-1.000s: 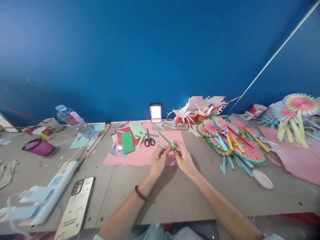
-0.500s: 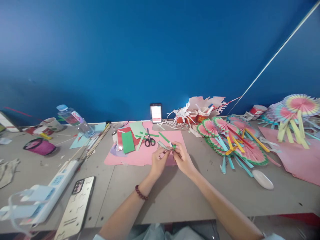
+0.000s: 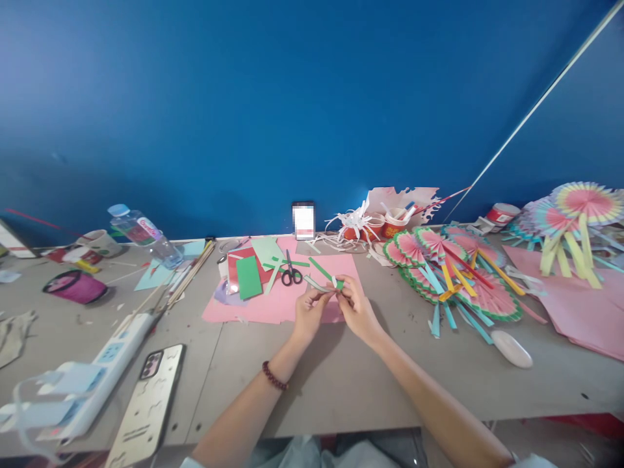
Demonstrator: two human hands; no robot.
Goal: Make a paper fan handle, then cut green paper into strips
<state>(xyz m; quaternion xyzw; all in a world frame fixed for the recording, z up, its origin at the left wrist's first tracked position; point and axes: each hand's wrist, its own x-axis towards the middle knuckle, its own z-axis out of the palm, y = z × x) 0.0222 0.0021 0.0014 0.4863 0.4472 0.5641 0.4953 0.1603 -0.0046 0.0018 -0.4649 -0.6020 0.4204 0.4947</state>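
My left hand (image 3: 310,314) and my right hand (image 3: 357,309) meet over the near right part of a pink paper sheet (image 3: 283,311). Between their fingertips is a narrow paper strip (image 3: 319,285), pale on one stretch and green near my right fingers. Both hands pinch it, thumbs close together; the fingers hide its middle. Just beyond lies a loose green strip (image 3: 320,267). Black scissors (image 3: 292,275) rest on the pink sheet to the left, points away from me. Left of them are a green paper rectangle (image 3: 249,278) and a light green sheet (image 3: 266,251).
Folded paper fans (image 3: 448,260) with ribbons spread over the right side, near a white computer mouse (image 3: 511,349). Red cups (image 3: 396,224) stand by the wall. To the left are a phone (image 3: 149,403), a power strip (image 3: 112,364), wooden sticks (image 3: 191,275) and a tilted bottle (image 3: 146,234).
Almost nothing differs. Both hands stay in the same place with the strip, and only the fingers and the strip's end have shifted very slightly.
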